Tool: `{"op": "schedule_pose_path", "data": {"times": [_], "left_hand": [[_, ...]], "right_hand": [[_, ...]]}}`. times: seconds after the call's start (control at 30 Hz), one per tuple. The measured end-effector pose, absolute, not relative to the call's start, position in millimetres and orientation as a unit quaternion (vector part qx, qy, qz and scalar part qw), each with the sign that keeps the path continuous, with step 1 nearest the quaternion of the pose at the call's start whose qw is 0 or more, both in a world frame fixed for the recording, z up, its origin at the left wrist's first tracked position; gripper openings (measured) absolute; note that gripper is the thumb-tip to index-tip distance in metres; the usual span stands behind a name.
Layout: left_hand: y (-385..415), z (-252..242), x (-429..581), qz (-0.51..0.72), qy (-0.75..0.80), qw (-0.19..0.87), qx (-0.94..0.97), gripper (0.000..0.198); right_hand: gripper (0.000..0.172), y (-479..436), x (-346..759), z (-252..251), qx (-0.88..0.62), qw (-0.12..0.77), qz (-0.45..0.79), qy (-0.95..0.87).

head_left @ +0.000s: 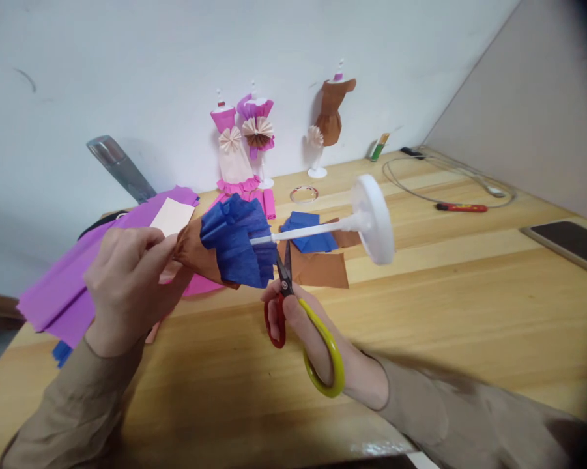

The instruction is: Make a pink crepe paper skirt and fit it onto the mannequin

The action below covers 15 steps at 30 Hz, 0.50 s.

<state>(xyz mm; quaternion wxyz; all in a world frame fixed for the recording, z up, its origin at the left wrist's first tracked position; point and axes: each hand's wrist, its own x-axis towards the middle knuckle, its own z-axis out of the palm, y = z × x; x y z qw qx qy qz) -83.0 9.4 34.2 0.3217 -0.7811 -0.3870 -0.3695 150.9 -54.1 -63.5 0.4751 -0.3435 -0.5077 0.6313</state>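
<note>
My left hand (127, 280) grips the brown paper bodice of a small mannequin (210, 251) held sideways above the wooden table (420, 339). A blue crepe paper skirt (237, 238) ruffles around it. Its white pole and round base (374, 218) point to the right. My right hand (313, 339) holds scissors (293, 306) with a red and a yellow handle. Their blades are slightly parted at the lower edge of the blue skirt, beside the pole.
Purple crepe paper (73, 286) lies at the left. Blue paper (310, 231) and brown paper (320, 268) lie behind the scissors. Three dressed mannequins (254, 133) stand by the wall. A tape roll (303, 193), a red cutter (462, 208), a cable and a phone (571, 244) lie to the right.
</note>
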Motion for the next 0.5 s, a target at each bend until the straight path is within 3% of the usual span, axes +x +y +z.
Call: {"op": "schedule_pose_path", "data": {"times": [0.13,0.5], "left_hand": [[11.5,30.9,-85.0,-0.31,-0.333,0.42,-0.785,0.016],[4.2,36.6,-78.7,-0.282,-0.322,0.435,-0.792,0.021]], "right_hand": [[0.05,-54.2,151.9,-58.6,-0.351,0.478,0.612,-0.523],[0.045,-47.4,153.7,-40.1,-0.389,0.48,0.533,-0.578]]}}
